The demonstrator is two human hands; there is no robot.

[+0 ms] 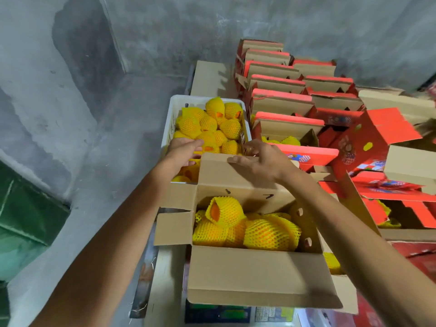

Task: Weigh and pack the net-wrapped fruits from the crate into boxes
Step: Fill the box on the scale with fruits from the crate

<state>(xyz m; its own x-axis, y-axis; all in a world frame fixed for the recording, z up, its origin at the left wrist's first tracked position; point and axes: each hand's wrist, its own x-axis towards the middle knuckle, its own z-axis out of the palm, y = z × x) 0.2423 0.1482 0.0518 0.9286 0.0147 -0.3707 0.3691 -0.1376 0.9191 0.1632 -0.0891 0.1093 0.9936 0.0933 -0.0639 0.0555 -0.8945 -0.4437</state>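
A white plastic crate [168, 123] holds several fruits in yellow foam nets [213, 123]. In front of it stands an open brown cardboard box [257, 274] with several net-wrapped fruits [266, 234] inside. My left hand [184, 151] reaches into the near end of the crate, its fingers stretched out flat over the fruits there. My right hand [258, 159] lies over the top edge of the box's far flap [219, 171]. Its thumb lies along the edge and its fingers curl behind it by the crate's corner; what they touch is hidden.
Rows of red-and-brown gift boxes [280, 102] fill the right side, some open with yellow netted fruit inside. A red box [368, 140] lies tipped at the right. A grey concrete wall and floor are to the left, beside a green object [26, 215].
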